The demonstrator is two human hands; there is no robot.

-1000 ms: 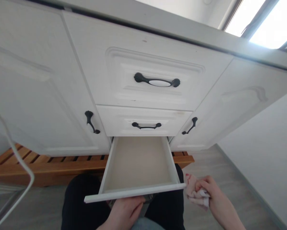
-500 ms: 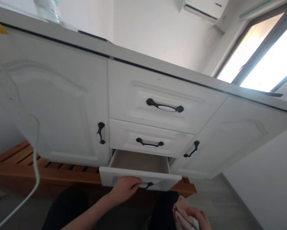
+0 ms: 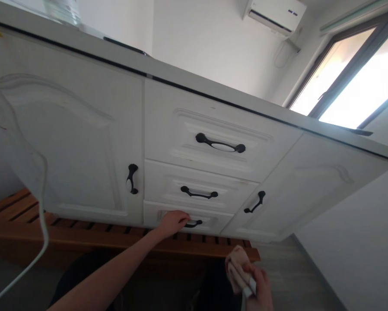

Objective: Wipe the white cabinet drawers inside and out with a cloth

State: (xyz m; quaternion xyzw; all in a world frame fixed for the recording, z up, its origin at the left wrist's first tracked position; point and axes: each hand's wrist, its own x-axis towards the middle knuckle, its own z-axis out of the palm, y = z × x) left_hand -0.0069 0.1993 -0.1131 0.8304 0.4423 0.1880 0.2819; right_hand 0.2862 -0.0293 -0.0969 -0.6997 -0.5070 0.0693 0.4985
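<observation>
My left hand (image 3: 173, 223) is on the black handle (image 3: 194, 224) of the bottom drawer (image 3: 210, 221), its fingers curled at the handle's left end. That drawer sits flush in the white cabinet (image 3: 84, 142). Above it are a middle drawer (image 3: 236, 190) and a top drawer (image 3: 259, 151), both closed, each with a black handle. Low on the right, my right hand (image 3: 260, 285) grips a crumpled pinkish cloth (image 3: 237, 265) with a pale edge.
Cabinet doors flank the drawers. Under the cabinet runs a slatted wooden bench (image 3: 116, 235). A white cable (image 3: 44, 216) hangs at the left. On the top stand a clear container (image 3: 64, 11) and a dark flat object (image 3: 125, 46). A window (image 3: 349, 86) is at right.
The bottom drawer has gone from pulled out to pushed in, with my left hand moving forward on its handle. My right hand has risen slightly leftward with the cloth.
</observation>
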